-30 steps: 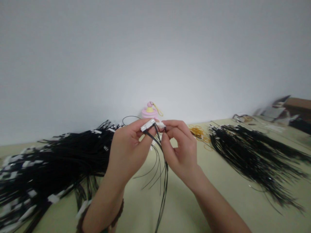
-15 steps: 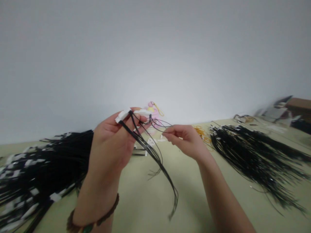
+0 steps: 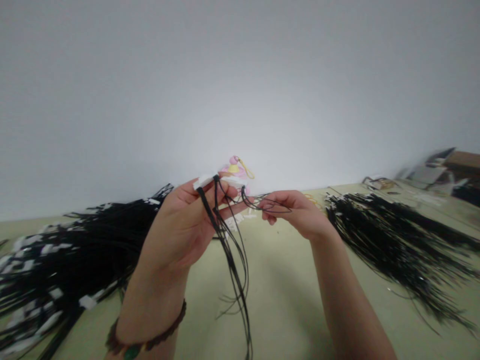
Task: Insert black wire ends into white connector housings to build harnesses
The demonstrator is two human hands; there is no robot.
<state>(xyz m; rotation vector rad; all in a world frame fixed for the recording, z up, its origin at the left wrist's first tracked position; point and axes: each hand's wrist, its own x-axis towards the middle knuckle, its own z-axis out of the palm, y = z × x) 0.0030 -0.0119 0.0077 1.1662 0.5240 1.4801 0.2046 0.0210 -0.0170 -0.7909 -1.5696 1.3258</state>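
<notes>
My left hand (image 3: 180,235) is raised and holds a small white connector (image 3: 203,182) between its fingers. Several thin black wires (image 3: 229,255) hang from that connector, down past my palm. My right hand (image 3: 296,212) pinches a few of the wire strands (image 3: 266,204) between thumb and fingers, a short way to the right of my left fingers. A beaded bracelet (image 3: 144,340) circles my left wrist.
A large bundle of black wires with white connectors (image 3: 86,245) lies on the pale green table (image 3: 285,300) to the left, and another (image 3: 393,245) to the right. A pink ornament (image 3: 234,167) stands behind my hands. A brown box (image 3: 463,161) sits at the far right.
My left hand has turned and shifted slightly right, with the connector tilting more upright. The hanging wires have swung closer beneath it. My right hand has moved a little right, still pinching strands.
</notes>
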